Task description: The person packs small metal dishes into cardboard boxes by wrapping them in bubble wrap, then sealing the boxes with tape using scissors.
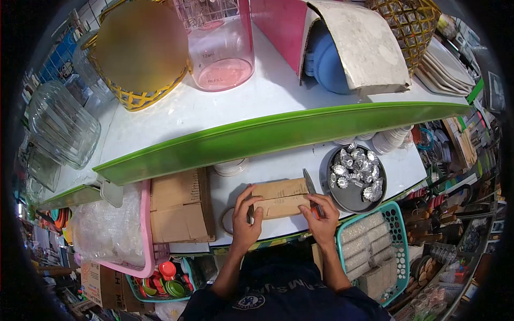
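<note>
Left hand [247, 220] and right hand [321, 216], fingers [256, 214] slightly curled, grasp opposite ends of brown cardboard packet [281, 198] above white tabletop [267, 171].

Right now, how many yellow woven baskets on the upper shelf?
2. Left basket beside the clear pink-based container; right basket beside the stacked white trays. More may be hidden behind other items.

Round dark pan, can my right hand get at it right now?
Probably yes. The pan sits just beyond the right hand, with nothing visible between them, though that hand holds the small brown box and would likely have to let go first.
</note>
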